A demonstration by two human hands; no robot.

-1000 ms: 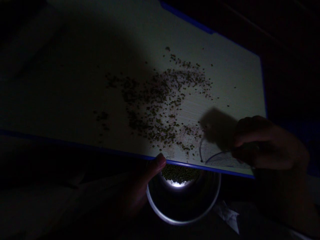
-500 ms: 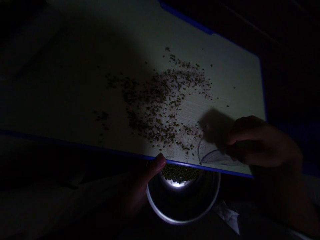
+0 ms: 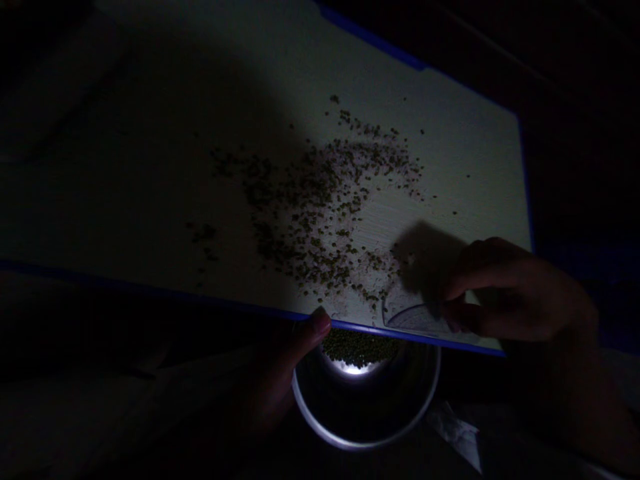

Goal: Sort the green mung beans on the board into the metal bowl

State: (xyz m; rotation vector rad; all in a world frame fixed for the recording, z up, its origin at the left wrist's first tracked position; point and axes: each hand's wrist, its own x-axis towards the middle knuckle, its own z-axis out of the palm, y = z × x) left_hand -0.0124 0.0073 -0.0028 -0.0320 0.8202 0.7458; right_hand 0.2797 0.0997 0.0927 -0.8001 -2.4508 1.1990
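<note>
Two hands in dim head view. Left hand [image 3: 286,373] clamped on board [image 3: 480,147] at near edge, thumb on top. Right hand [image 3: 530,297] pinched on clear piece [image 3: 415,319] by near edge, toward near right corner. Beans [image 3: 325,253] scattered across board's middle, some close to near edge. Bowl [image 3: 350,445] below near edge, more beans inside; pale scrap [image 3: 457,433] just right of bowl.
</note>
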